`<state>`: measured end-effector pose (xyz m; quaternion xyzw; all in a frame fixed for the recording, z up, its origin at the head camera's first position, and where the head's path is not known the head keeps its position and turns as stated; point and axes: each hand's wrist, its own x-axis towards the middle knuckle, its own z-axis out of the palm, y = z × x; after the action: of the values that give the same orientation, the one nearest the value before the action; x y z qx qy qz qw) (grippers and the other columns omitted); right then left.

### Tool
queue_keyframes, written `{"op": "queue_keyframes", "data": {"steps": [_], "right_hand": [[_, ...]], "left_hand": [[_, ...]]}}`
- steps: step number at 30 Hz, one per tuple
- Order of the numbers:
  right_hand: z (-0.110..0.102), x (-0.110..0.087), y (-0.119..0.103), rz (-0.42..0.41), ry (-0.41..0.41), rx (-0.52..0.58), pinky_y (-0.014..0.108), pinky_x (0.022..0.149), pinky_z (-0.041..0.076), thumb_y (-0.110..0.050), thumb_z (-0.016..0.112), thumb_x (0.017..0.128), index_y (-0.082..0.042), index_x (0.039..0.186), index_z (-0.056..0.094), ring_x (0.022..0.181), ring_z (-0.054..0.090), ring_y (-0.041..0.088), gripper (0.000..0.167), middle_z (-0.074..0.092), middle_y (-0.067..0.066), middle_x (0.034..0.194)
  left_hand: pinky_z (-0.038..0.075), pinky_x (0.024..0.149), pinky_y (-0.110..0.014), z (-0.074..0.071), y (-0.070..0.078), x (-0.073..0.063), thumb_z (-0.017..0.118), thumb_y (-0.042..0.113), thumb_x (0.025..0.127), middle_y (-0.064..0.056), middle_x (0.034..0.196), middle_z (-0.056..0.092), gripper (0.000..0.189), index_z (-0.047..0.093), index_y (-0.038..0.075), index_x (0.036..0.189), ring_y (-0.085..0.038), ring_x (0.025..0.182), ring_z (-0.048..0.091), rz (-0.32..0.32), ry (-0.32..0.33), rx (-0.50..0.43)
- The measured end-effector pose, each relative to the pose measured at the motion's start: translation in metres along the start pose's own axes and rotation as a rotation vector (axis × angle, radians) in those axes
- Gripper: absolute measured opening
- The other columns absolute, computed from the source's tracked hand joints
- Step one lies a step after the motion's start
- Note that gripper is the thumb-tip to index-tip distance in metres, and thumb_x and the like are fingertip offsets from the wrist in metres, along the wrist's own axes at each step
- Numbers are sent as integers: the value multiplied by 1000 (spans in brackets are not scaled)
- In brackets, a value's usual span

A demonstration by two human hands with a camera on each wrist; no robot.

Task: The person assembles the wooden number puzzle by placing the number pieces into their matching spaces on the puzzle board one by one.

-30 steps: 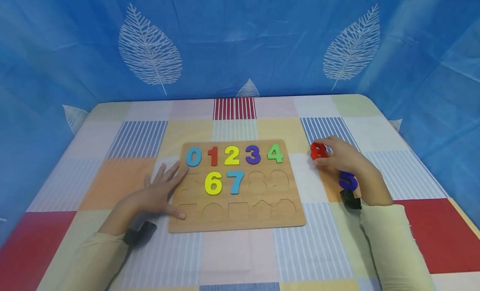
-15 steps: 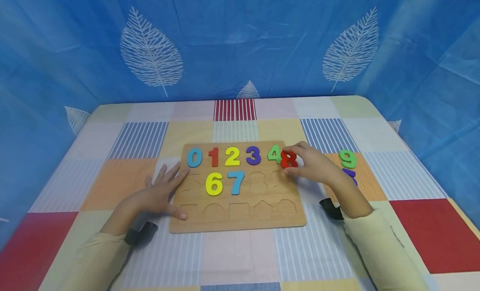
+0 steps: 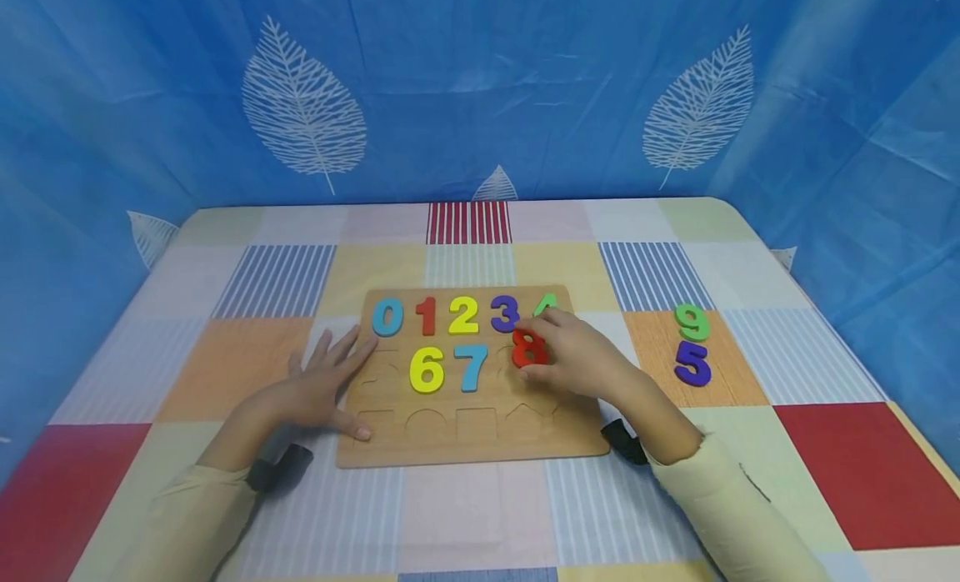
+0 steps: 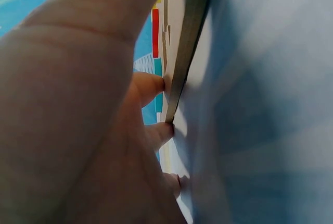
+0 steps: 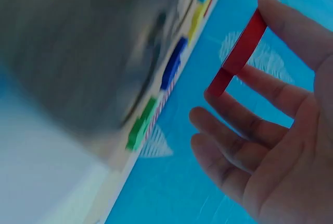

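the right hand (image 3: 581, 357) pinches the 8 (image 3: 531, 349) above the board's (image 3: 465, 450) right half; the left hand (image 3: 318, 392), spread out, touches the board's left edge. a slipping pinch could drop the 8 askew; too light a left touch might let the board slide.

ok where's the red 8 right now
In the head view, the red 8 is held in the right hand over the wooden board's right half, right of the blue 7, lower in frame than the purple 3.
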<state>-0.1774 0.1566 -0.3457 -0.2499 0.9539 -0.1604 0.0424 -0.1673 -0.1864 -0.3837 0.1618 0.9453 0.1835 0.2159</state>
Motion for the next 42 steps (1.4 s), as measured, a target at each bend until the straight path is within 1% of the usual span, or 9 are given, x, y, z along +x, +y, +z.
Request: {"op": "queue_keyframes", "data": {"steps": [3,8,13,17,21,24,29,35,42], "right_hand": [[6,1,-6,-24,9,-42,39,81,52,-36,74,74,-11,125,55,102,56,26,59,58,11,115],[11,1,-8,-58,20,-96,39,80,51,-40,75,72,-11,122,58,99,59,26,61,62,9,112],[13,1,-10,-67,13,-120,43,82,47,-43,74,71,-10,122,58,100,59,24,63,62,8,112],[12,2,-9,-77,7,-129,41,82,47,-44,74,70,-9,122,58,101,59,21,64,62,7,112],[10,2,-7,-66,-26,-125,41,82,47,-43,74,70,-9,123,57,102,58,22,65,62,7,114],[9,1,-5,-46,-59,-108,44,83,47,-39,75,71,-9,123,57,103,58,23,62,61,8,117],[10,1,-2,-42,-77,-91,41,81,48,-28,76,73,-9,120,58,100,59,22,54,62,8,113],[12,2,-3,-75,-78,-60,41,91,47,-16,71,78,-6,119,59,110,57,25,44,63,8,115],[14,3,-3,-52,-112,-52,43,96,43,-8,65,81,-7,122,57,117,52,27,41,61,7,121]], "left_hand": [[-17,93,-73,0,0,1,74,64,52,-17,153,-7,125,9,17,148,-49,134,-17,-5,2,4],[-16,94,-72,0,1,1,74,64,52,-17,153,-6,125,9,17,148,-49,134,-16,-18,-1,12],[-17,94,-72,-1,2,1,75,64,52,-17,153,-6,125,9,17,148,-48,134,-17,-29,-9,13],[-17,94,-72,-1,2,1,74,64,52,-17,153,-6,125,9,17,148,-48,134,-16,-24,-4,14],[-16,94,-73,0,2,1,74,65,53,-17,153,-7,124,9,17,148,-49,134,-16,-13,1,16],[-17,94,-73,0,1,0,74,64,53,-17,153,-7,124,9,17,148,-49,134,-17,-9,0,14],[-16,94,-73,0,1,0,74,64,53,-17,153,-6,124,9,17,148,-49,134,-16,-5,-1,17],[-16,94,-73,-1,2,1,74,63,54,-18,153,-6,123,9,17,148,-50,134,-16,-3,-5,21],[-15,93,-74,0,2,1,74,64,54,-18,153,-5,124,9,17,148,-50,134,-15,-12,-5,16]]}}
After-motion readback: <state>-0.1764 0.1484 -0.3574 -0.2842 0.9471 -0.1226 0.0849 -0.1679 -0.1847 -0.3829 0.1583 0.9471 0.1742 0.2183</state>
